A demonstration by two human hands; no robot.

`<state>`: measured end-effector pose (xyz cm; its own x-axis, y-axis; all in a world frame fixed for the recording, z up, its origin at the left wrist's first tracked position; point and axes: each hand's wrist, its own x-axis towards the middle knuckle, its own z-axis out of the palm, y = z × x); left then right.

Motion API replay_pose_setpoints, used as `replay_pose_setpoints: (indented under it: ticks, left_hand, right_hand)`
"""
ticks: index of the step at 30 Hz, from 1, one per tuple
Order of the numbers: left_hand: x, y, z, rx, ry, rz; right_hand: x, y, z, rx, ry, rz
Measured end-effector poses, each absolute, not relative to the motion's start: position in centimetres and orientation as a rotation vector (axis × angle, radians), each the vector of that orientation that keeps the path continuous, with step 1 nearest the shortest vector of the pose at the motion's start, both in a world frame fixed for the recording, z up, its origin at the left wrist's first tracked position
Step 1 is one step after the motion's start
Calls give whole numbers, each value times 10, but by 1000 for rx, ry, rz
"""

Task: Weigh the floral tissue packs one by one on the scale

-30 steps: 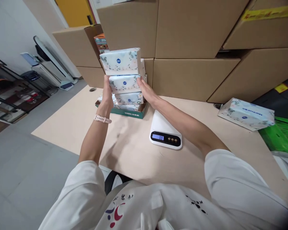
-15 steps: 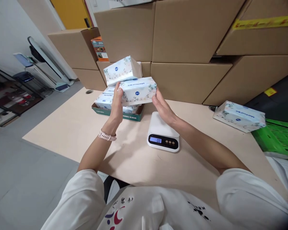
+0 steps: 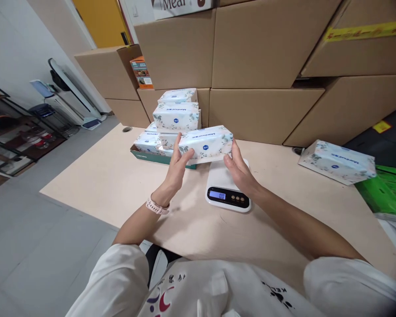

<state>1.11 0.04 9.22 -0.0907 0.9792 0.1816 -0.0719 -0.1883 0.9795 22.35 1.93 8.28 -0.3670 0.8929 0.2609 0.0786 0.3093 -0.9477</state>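
Between my two hands is a pack of tissues (image 3: 206,143), white with a leaf print and blue lettering. My left hand (image 3: 177,165) presses on its left end and my right hand (image 3: 239,169) on its right end, so both are closed on it. The pack is held up partly over a white digital scale (image 3: 214,178), whose display reads 0.0. Behind it, several more tissue packs (image 3: 176,116) are stacked in a shallow green tray (image 3: 152,157). The held pack hides part of that stack and the back of the scale.
Another tissue pack (image 3: 336,162) lies at the right of the table (image 3: 99,167), beside a green crate (image 3: 387,187). Large cardboard boxes (image 3: 264,114) form a wall along the back. A shelf rack (image 3: 20,127) stands on the floor at far left.
Both hands have brought the held pack to the right and toward me, away from the stack and nearer the scale. The pack that sat tilted on the stack now looks level. The view has shifted slightly.
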Motion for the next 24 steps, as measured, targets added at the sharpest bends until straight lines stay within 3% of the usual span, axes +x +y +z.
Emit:
replay_pose_setpoints:
  ticks: [12, 19, 24]
  left_hand:
    - [35, -8, 87, 1540, 951, 1268]
    - [50, 16, 53, 1709, 974, 967]
    - [47, 15, 33, 1666, 984, 1017]
  right_hand:
    - [270, -16, 52, -893, -1584, 1028]
    - [297, -13, -3, -1072, -1516, 1018]
    - [307, -15, -19, -1109, -1477, 1028]
